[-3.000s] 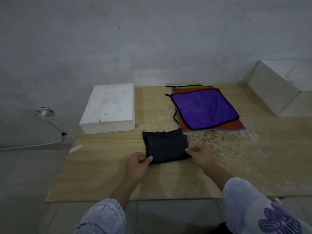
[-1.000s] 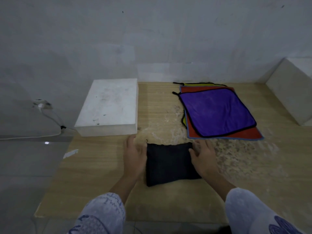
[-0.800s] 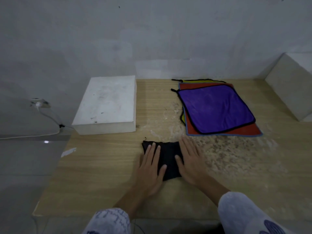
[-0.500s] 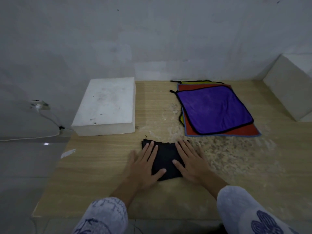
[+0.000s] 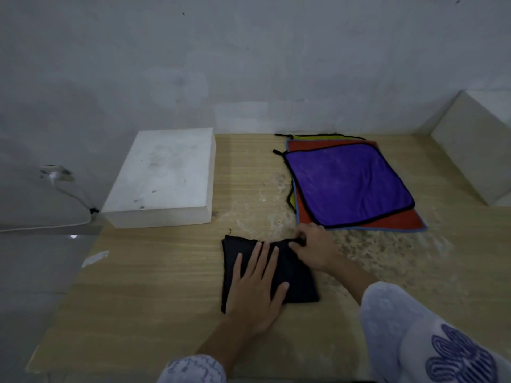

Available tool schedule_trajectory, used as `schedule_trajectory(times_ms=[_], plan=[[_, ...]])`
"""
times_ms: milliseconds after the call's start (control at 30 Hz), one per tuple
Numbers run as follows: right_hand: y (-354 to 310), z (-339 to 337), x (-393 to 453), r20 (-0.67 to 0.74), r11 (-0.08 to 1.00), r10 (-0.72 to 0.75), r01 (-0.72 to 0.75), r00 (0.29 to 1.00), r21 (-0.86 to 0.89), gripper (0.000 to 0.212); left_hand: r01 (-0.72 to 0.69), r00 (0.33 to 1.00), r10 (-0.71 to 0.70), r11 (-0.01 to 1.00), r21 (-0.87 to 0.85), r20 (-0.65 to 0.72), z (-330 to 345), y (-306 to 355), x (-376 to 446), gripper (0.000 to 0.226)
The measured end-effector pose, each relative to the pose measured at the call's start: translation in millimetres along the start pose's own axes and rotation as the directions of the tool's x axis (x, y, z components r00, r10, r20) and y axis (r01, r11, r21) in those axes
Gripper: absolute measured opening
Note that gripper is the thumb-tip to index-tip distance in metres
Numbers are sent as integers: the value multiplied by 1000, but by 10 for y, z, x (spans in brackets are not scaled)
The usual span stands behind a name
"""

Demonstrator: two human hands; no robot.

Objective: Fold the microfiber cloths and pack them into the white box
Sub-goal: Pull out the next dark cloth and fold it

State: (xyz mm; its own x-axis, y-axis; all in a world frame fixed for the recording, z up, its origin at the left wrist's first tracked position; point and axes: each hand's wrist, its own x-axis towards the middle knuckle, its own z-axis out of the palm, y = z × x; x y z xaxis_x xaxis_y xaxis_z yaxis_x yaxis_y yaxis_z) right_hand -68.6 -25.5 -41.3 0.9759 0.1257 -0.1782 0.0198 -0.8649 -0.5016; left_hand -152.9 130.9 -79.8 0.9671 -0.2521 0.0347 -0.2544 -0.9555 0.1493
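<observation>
A grey wall [image 5: 249,56] stands behind a wooden board [image 5: 154,277]. At left, a white cable [image 5: 63,193] runs over the grey floor [image 5: 33,272]. The light is dim.

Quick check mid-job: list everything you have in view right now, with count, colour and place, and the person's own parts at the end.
black cloth: 1, black, folded, near middle of the board, under both hands
purple cloth: 1, purple with black edging, top of the flat stack at far right
red cloth: 1, red, under the purple one
yellow cloth: 1, yellow, lowest in the stack, only its edges showing
white box: 1, white, far left of the board, top closed
wooden board: 1, light brown, on the floor
pale block: 1, off-white, far right
white cable: 1, by the left wall
left hand: flat on the black cloth
right hand: grip on the cloth's far edge
</observation>
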Motion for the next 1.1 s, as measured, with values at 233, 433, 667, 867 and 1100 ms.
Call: schedule_trajectory(times_ms=[233, 433, 667, 867, 1100], plan=[[141, 65, 111, -237, 968, 56, 6, 970, 253, 10, 172, 985, -171, 985, -26, 15, -2, 88, 37, 72], [82, 372, -136, -498, 966, -254, 244, 829, -86, 16, 116, 993, -115, 993, -38, 21, -51, 68, 74, 70], [254, 511, -290, -180, 909, -410, 383, 894, -166, 50, 104, 994, -101, 990, -92, 32, -96, -52, 209, 81], [279, 465, -390, -444, 965, -208, 258, 871, 52, 43, 163, 985, -159, 985, -51, 66, -54, 52, 197, 70], [127, 435, -500, -383, 1000, 14, -24, 923, -21, 44, 92, 992, -84, 992, -84, 95, -49, -25, 129, 86]])
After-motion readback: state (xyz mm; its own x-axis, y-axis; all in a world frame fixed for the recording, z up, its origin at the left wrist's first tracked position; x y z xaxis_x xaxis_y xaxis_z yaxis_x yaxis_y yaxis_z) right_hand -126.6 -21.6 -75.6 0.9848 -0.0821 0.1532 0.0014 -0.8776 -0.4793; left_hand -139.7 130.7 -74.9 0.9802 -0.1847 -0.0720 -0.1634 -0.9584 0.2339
